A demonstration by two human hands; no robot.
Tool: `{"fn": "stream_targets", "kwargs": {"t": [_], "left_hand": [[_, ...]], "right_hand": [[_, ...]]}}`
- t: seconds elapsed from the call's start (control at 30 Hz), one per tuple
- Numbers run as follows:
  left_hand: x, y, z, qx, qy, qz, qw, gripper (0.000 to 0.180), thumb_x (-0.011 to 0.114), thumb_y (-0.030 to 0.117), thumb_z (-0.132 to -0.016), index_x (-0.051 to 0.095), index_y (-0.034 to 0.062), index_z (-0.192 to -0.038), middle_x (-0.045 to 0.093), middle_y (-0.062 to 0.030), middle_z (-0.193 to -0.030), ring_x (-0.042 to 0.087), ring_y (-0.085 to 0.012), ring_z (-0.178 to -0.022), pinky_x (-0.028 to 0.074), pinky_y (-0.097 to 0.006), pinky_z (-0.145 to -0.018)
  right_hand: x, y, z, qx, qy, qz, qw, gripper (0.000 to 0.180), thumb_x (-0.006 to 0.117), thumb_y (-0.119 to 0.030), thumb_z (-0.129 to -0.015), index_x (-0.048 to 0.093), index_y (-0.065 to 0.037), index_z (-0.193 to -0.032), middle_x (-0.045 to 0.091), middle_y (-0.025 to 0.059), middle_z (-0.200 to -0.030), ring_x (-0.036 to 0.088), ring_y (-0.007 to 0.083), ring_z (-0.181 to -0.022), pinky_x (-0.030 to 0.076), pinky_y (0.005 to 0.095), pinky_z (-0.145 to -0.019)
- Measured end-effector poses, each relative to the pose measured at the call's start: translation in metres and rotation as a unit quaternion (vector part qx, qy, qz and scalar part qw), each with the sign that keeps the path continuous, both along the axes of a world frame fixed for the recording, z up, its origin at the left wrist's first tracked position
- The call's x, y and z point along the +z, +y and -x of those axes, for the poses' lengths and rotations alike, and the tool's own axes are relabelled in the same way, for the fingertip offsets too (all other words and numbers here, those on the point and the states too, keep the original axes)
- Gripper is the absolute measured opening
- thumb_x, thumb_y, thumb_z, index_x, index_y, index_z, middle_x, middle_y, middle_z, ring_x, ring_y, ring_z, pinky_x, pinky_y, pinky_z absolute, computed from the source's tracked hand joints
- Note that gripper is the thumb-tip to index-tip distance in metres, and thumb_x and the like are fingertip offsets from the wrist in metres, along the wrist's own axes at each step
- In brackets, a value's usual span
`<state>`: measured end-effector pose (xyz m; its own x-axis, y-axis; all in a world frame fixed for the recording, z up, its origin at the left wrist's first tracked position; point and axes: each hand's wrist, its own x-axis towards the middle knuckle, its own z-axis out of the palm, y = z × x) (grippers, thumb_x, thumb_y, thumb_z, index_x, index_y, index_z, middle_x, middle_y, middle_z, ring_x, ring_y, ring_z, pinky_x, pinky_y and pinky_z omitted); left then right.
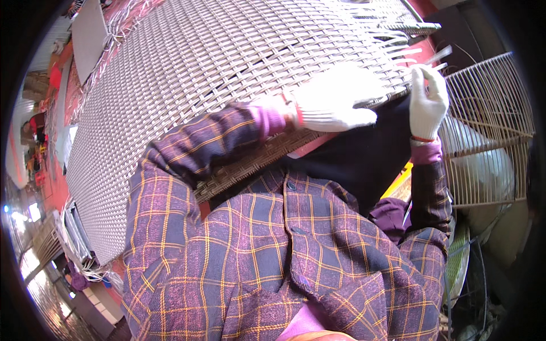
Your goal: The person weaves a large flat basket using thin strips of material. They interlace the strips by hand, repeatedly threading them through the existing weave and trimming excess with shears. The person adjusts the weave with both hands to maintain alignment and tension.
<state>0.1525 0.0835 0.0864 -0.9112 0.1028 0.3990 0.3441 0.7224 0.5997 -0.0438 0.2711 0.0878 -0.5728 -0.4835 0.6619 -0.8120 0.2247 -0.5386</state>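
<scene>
A large grey-brown woven wicker panel (187,85) spreads across my lap and out to the left. Loose strand ends stick out along its right edge. My left hand (338,99), in a white knit glove, lies flat on the panel near its front edge with the thumb stretched out; glare washes out its fingers. Just past the panel's right corner, my right hand (428,105), also gloved in white, is closed in a pinch at a pale flat weaving strip (441,55). The fingertips partly hide where the strip is gripped.
To the right stands a rack of thin parallel rods (489,131), with a pale plastic-like bundle behind it. A flat grey board (89,40) and bundled loose strands (122,23) lie beyond the panel at the upper left. Red flooring (57,165) shows at the left.
</scene>
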Motion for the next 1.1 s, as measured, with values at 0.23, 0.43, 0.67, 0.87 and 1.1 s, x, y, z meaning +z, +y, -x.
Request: {"fn": "stream_targets", "kwargs": {"t": [0.23,0.43,0.67,0.87,1.1], "left_hand": [[0.024,-0.155,-0.013,0.317,-0.004,0.271,0.909,0.045,0.068,0.045,-0.098,0.072,0.008,-0.122,0.075,-0.0151,-0.114,0.071,-0.035,-0.105,0.056,-0.049,-0.091],[-0.033,-0.156,-0.034,0.165,-0.078,0.333,0.925,0.045,0.061,0.026,-0.101,0.068,0.0046,-0.14,0.072,-0.0195,-0.136,0.068,-0.0364,-0.119,0.052,-0.051,-0.103],[-0.011,-0.123,-0.054,0.061,-0.008,0.186,0.981,0.041,0.069,0.017,-0.097,0.07,0.0029,-0.135,0.071,-0.0157,-0.138,0.064,-0.0362,-0.128,0.048,-0.049,-0.111],[0.007,-0.267,-0.002,0.285,0.067,0.314,0.903,0.069,0.062,0.059,-0.103,0.065,0.0048,-0.147,0.064,-0.0189,-0.15,0.056,-0.0387,-0.141,0.04,-0.054,-0.118],[-0.026,-0.28,0.047,0.278,-0.127,0.333,0.892,0.072,0.057,0.059,-0.105,0.06,0.0001,-0.147,0.06,-0.0235,-0.149,0.056,-0.0396,-0.136,0.04,-0.052,-0.116]], "right_hand": [[0.011,-0.073,-0.047,0.197,0.088,-0.107,0.971,0.015,0.076,-0.01,-0.094,0.08,-0.006,-0.108,0.078,0.0126,-0.103,0.073,0.0339,-0.099,0.057,0.0424,-0.091],[-0.001,-0.083,-0.047,0.199,0.082,-0.114,0.97,0.013,0.075,-0.009,-0.093,0.079,-0.005,-0.105,0.078,0.0123,-0.101,0.073,0.0332,-0.097,0.056,0.0425,-0.089],[0.003,-0.081,-0.049,0.216,0.09,-0.133,0.963,0.014,0.074,-0.007,-0.093,0.078,-0.004,-0.106,0.076,0.0129,-0.103,0.072,0.0347,-0.098,0.055,0.0427,-0.091],[0.012,-0.084,-0.056,0.172,0.067,-0.141,0.973,0.016,0.077,-0.006,-0.091,0.077,-0.003,-0.106,0.076,0.014,-0.107,0.071,0.0374,-0.106,0.053,0.0453,-0.097],[0.025,-0.082,-0.06,0.142,0.033,-0.112,0.983,0.018,0.079,0.001,-0.088,0.077,-0.004,-0.104,0.076,0.0116,-0.105,0.071,0.0347,-0.104,0.054,0.0431,-0.095]]}}
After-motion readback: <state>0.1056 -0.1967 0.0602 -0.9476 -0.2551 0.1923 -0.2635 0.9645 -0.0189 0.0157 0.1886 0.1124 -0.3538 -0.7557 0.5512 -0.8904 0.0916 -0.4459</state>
